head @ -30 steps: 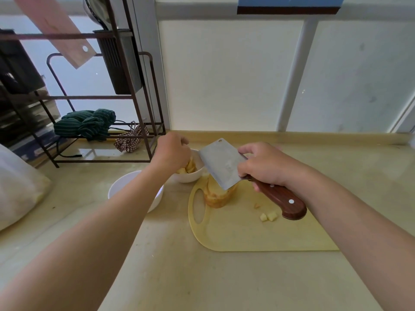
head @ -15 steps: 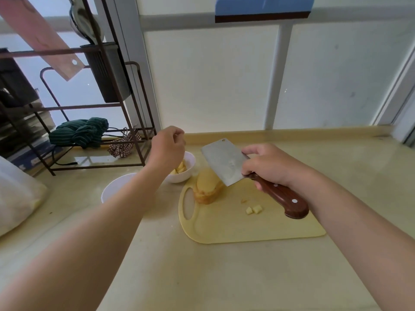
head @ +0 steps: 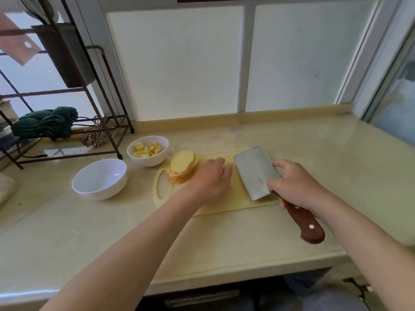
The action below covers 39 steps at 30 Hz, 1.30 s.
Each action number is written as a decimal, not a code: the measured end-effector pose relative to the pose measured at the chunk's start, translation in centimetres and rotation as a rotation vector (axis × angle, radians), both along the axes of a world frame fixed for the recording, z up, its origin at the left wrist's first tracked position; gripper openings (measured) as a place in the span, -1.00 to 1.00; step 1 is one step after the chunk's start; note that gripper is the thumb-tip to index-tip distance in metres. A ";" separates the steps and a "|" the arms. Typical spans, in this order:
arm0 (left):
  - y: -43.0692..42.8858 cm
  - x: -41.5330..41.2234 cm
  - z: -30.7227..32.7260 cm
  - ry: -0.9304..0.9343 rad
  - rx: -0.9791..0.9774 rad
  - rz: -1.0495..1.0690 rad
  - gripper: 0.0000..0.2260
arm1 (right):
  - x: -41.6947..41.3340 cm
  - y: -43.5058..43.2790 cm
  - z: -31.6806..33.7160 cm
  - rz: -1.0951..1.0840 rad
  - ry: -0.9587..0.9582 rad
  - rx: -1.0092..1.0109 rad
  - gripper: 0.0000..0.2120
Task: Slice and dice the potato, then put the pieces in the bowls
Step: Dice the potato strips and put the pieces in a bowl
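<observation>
A stack of yellow potato slices [head: 182, 166] leans on the left end of the pale yellow cutting board [head: 224, 206]. My left hand [head: 210, 181] lies palm down on the board just right of the slices, fingers curled over the spot where loose cubes lay; whatever is under it is hidden. My right hand [head: 294, 184] grips a cleaver [head: 254, 171] where blade meets brown wooden handle, the blade lying low over the board's right part. A white bowl [head: 160, 142] behind the board holds diced potato. A second white bowl [head: 100, 179] left of the board holds nothing.
A brown metal rack [head: 105, 131] stands at the back left with a green striped cloth [head: 45, 123] on its lower shelf. The counter's front edge [head: 224, 272] runs below my arms. A frosted window wall rises behind the counter.
My left hand left the bowl of diced potato and came down onto the board beside the slices. The cleaver dropped from a raised tilt to low over the board. The camera tilted down.
</observation>
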State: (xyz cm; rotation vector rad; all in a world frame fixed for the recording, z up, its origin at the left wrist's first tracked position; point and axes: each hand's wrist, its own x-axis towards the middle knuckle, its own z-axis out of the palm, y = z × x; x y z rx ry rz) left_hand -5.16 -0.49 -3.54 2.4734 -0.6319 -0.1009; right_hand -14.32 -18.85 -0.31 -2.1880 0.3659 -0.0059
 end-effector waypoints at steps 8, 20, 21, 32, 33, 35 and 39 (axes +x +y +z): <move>-2.7 -1.9 -0.9 -0.082 0.152 -0.023 -0.73 | -0.1 2.9 -2.2 0.030 0.023 -0.097 -0.62; -4.1 -2.2 -0.4 -0.052 0.010 0.005 -0.68 | 0.1 4.0 -1.9 0.043 0.037 0.001 -0.54; -4.1 -2.2 -0.3 -0.062 0.016 -0.015 -0.72 | 0.1 3.9 -1.9 0.041 0.033 0.015 -0.54; -1.7 -1.2 -0.4 -0.086 0.066 0.116 -0.79 | -0.1 3.8 -1.9 0.039 0.056 -0.005 -0.48; -1.4 -1.0 -0.6 -0.109 0.091 0.117 -0.81 | -0.1 3.9 -2.0 0.049 0.066 -0.029 -0.47; -0.8 -0.7 -1.0 -0.202 0.181 0.120 -0.86 | -0.1 4.1 -2.2 0.064 0.077 -0.078 -0.46; 0.2 -0.2 -1.6 -0.363 0.315 0.124 -0.80 | 0.0 4.2 -2.5 0.069 0.073 -0.103 -0.43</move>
